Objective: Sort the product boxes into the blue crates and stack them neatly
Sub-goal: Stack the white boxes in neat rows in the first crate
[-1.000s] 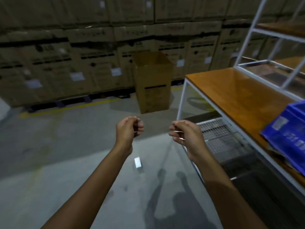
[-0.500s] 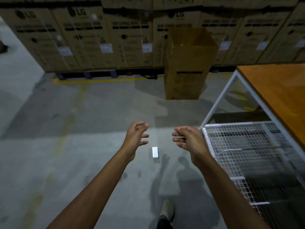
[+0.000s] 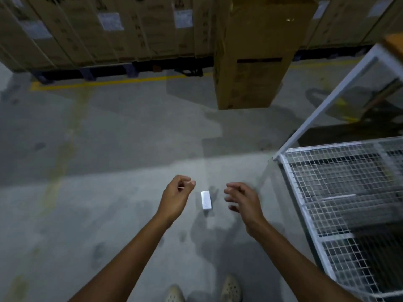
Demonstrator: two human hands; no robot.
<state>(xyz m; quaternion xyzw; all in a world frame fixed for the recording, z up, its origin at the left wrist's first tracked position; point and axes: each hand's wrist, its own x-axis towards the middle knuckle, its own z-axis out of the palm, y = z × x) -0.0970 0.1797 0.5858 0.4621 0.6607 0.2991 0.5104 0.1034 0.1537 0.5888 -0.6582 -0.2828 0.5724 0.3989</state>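
A small white product box [image 3: 206, 200] lies on the grey concrete floor, long side pointing away from me. My left hand [image 3: 176, 195] hovers just left of it with fingers loosely curled and nothing in them. My right hand [image 3: 242, 200] hovers just right of the box, fingers spread and relaxed, also holding nothing. Neither hand touches the box. No blue crate shows in this view.
A white rack with a wire-mesh lower shelf [image 3: 340, 192] and a slanted white post [image 3: 327, 101] fills the right side. A tall brown carton [image 3: 250, 62] stands ahead on the floor. Behind it are stacked cartons on pallets [image 3: 109, 29] and a yellow floor line [image 3: 109, 82]. My shoes [image 3: 231, 288] are at the bottom edge.
My view has tilted down and closed in on the floor; the wooden shelf top and blue crate have left the frame. Both hands have dropped lower, to either side of the white box.
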